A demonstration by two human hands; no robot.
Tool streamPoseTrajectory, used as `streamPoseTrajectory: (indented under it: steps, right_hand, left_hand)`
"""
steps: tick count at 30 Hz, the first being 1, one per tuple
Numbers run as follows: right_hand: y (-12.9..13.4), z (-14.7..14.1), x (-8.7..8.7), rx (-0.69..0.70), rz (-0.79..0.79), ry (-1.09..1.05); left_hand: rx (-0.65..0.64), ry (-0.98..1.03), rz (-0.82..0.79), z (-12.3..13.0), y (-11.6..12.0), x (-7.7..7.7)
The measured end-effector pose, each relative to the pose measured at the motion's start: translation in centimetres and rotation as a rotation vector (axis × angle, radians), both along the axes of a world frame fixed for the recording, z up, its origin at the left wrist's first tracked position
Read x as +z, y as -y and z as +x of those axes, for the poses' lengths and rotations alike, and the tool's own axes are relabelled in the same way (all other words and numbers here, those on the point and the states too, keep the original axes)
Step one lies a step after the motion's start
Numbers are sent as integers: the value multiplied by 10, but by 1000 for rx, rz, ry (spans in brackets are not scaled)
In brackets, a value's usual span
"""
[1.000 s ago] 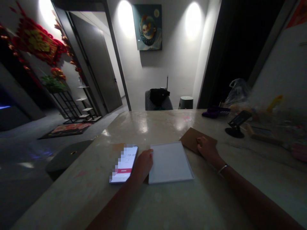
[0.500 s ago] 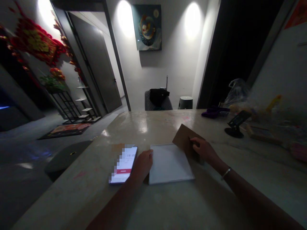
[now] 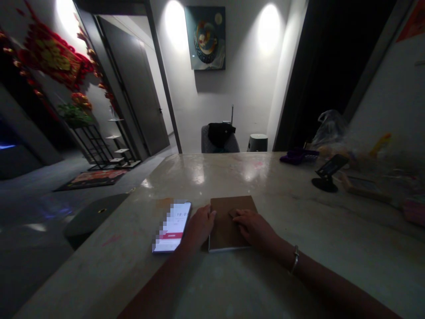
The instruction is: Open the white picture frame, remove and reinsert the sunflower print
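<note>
My left hand (image 3: 199,228) rests at the left edge of a thin stack, with its fingers curled out of sight. My right hand (image 3: 254,228) lies flat across the stack's top layer, a brown cardboard sheet (image 3: 229,219). Only a pale edge of the white flat pad (image 3: 229,250) shows beneath the sheet. A smartphone (image 3: 171,227) lies face up just left of my left hand, its lit screen partly pixelated. A metal bangle (image 3: 295,259) circles my right wrist.
The pale stone table (image 3: 232,177) extends ahead. At the right stand a second phone on a black stand (image 3: 327,173), a purple item (image 3: 297,156) and a plastic bag (image 3: 328,129). Beyond the table's far edge is a grey chair (image 3: 219,142) draped with black cloth.
The brown sheet has dropped from a raised tilt to lie flat on the white pad, covering most of it. My right hand has moved left onto the sheet. My left hand stays put.
</note>
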State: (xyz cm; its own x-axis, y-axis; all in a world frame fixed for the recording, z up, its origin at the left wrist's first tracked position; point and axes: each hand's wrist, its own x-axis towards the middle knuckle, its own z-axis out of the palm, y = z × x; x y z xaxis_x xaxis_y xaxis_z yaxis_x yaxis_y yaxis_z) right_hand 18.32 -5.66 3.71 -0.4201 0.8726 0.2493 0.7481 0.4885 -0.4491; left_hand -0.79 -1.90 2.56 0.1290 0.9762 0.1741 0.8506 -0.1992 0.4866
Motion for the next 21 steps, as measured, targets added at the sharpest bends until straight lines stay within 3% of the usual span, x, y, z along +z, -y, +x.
streamPoseTrajectory:
  steps: [5,9,11,14,17,21]
  right_hand:
    - [-7,6,-12,-79,0,-276]
    - [-22,23,-25,-271,47,-292]
    - [-28,30,-28,-342,-39,-311]
    - [-33,36,-29,-321,-205,-403]
    - [-36,36,-29,-311,-261,-500]
    - [-39,37,-31,-401,-415,-756]
  left_hand:
    - [20,-13,8,-2,-3,-9]
    - [11,-14,5,-6,-7,-12]
    - [-11,-14,10,-8,-7,-12]
    - [-41,-12,16,-8,-8,-11]
    - [-40,2,3,-8,-9,-10]
    - [-16,25,-16,-7,-9,-9]
